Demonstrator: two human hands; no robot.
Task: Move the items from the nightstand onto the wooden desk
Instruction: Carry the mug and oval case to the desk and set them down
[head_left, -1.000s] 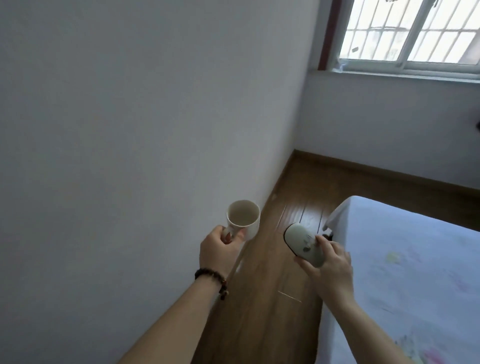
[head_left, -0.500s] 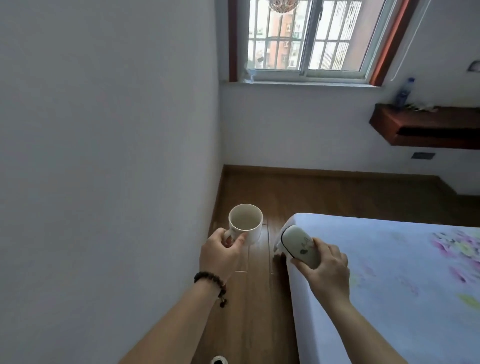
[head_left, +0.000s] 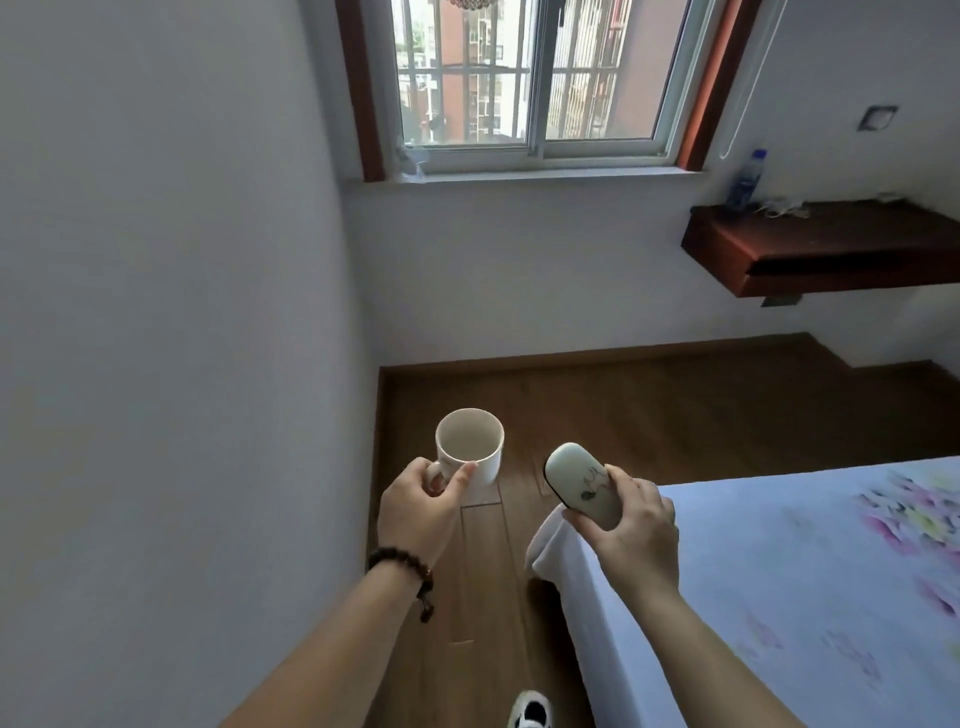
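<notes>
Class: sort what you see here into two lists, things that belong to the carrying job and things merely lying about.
Part of the job:
white mug, held by the left hand
pale oval case, held by the right hand
wooden desk

Lying about:
water bottle on the desk
bed
window

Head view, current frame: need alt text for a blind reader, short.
A person walks beside a bed with a white mug held by its handle in the left hand and a pale oval case gripped in the right hand. Ahead, a barred window; at right, a wall-mounted wooden desk bearing a water bottle.
</notes>
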